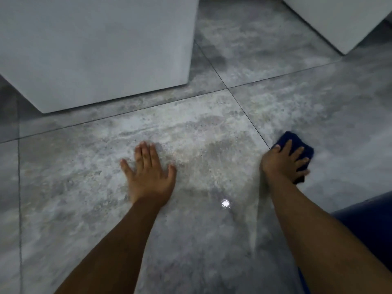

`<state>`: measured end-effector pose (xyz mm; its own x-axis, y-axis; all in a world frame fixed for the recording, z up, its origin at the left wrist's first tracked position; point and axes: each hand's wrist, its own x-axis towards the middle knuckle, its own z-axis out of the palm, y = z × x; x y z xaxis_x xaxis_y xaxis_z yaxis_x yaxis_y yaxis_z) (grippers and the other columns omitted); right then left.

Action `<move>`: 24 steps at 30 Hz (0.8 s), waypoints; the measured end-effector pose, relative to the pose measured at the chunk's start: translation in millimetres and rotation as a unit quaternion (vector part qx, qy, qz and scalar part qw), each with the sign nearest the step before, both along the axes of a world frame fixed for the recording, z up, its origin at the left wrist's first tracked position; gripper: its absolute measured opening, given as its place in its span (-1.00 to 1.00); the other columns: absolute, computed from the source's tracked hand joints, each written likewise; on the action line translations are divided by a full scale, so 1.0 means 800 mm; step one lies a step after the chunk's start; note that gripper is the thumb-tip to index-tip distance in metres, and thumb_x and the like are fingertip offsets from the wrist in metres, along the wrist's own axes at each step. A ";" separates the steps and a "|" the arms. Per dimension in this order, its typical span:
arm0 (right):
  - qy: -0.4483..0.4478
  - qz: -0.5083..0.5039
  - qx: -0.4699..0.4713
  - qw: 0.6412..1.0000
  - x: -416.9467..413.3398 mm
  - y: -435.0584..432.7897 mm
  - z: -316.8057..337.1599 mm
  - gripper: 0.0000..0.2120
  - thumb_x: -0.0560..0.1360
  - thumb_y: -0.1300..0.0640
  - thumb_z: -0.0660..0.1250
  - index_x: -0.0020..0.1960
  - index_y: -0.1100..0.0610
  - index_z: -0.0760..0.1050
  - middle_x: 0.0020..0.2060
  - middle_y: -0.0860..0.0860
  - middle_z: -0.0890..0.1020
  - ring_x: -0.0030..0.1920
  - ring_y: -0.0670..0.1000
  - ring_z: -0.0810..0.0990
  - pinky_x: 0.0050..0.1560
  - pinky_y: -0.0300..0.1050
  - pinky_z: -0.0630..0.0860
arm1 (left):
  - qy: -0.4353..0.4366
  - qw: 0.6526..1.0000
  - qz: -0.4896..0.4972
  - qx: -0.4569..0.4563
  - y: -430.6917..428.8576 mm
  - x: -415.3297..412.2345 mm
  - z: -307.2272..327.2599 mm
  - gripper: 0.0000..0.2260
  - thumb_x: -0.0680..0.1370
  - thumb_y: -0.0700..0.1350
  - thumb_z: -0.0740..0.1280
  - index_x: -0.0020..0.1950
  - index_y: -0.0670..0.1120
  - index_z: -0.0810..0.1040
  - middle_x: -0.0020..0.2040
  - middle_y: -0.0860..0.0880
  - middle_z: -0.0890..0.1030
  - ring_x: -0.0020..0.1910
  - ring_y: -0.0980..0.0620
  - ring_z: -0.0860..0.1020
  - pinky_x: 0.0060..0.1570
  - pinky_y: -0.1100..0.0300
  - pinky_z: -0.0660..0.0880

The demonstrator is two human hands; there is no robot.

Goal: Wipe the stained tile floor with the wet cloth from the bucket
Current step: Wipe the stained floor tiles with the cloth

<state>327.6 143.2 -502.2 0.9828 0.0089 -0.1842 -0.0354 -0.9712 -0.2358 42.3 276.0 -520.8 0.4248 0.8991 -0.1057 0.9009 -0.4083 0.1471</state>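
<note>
Wiping underway: right hand [285, 161], fingers spread, presses the blue cloth [294, 148] at right; left hand [149, 170] flat on the tile floor [84, 187]. Next, probably sweep toward the centre stain.

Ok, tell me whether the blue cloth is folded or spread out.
Folded: the blue cloth is a compact thick pad under the right hand.

Tile floor [84, 209]: mid-grey, mottled, with cloudy whitish streaks. Grout lines [244, 111]: thin, dark grey, crossing in a grid. Patch [218, 149] mid-tile: dull brownish-tan, speckled. Glint [225, 203]: small, bright white. Cloth [285, 137]: deep navy, plain. Large block [95, 49] and corner block [339, 20]: plain pale grey-white. Fabric [369, 225], lower right: dark blue.
</note>
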 end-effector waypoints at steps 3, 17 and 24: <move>-0.005 -0.076 0.014 0.997 -0.056 -0.045 0.016 -0.48 0.64 -0.11 -0.16 0.57 -0.08 -0.15 0.56 0.06 -0.15 0.53 0.23 -0.18 0.43 0.33 -0.27 | -0.029 0.998 -0.054 0.002 -0.034 0.025 0.016 -0.29 0.54 0.28 -0.26 0.56 -0.12 -0.27 0.57 -0.10 -0.26 0.53 -0.01 -0.31 0.44 -0.26 -0.28; -0.025 0.068 0.001 0.997 -0.216 -0.091 -0.028 -0.47 0.62 -0.13 -0.06 0.56 -0.12 -0.04 0.57 0.03 -0.05 0.54 0.18 -0.09 0.44 0.28 -0.21 | 0.004 0.997 -0.064 -0.031 -0.027 0.008 -0.006 -0.33 0.60 0.24 -0.18 0.58 -0.14 -0.19 0.59 -0.11 -0.18 0.55 -0.03 -0.24 0.46 -0.18 -0.32; -0.013 0.289 -0.041 0.956 -0.217 -0.087 -0.002 -0.48 0.63 -0.17 -0.14 0.54 -0.17 -0.18 0.56 -0.03 -0.16 0.54 0.10 -0.21 0.47 0.22 -0.26 | -0.049 0.994 -0.095 -0.008 -0.129 -0.071 0.008 -0.40 0.62 0.20 -0.21 0.54 -0.11 -0.22 0.56 -0.07 -0.23 0.51 0.03 -0.37 0.42 -0.05 -0.46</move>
